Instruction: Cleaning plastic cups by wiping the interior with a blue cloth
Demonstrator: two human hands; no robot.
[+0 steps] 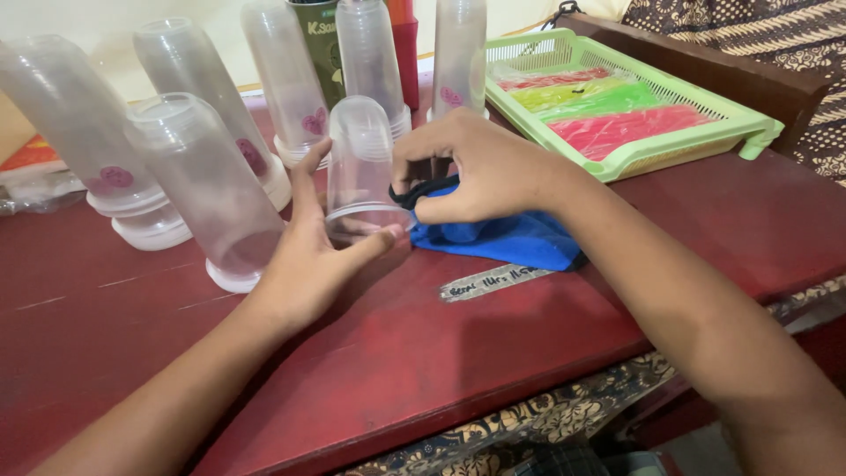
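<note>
A small clear plastic cup stands upside down on the red tabletop, between the two hands. The left hand is curled loosely around its rim from the near side, thumb lying along the base edge, fingers partly open and touching the wall. The right hand is pinched shut on a black cord that belongs to a blue cloth pouch lying just beside the cup.

Tall stacks of clear cups are crowded close behind and to the left, several leaning. A green mesh tray holding coloured packets sits to the right, near the table edge.

Risks noted:
- The cup is held only lightly; a tug on the cord could slide or tip it, since the pouch touches its rim.
- The leaning stacks are judged unstable. A knock from the left wrist or forearm could topple one into its neighbours.
- The cord could snag under the cup rim; whether it already passes beneath cannot be told.
- The smooth tabletop probably gives little grip to thin plastic.
</note>
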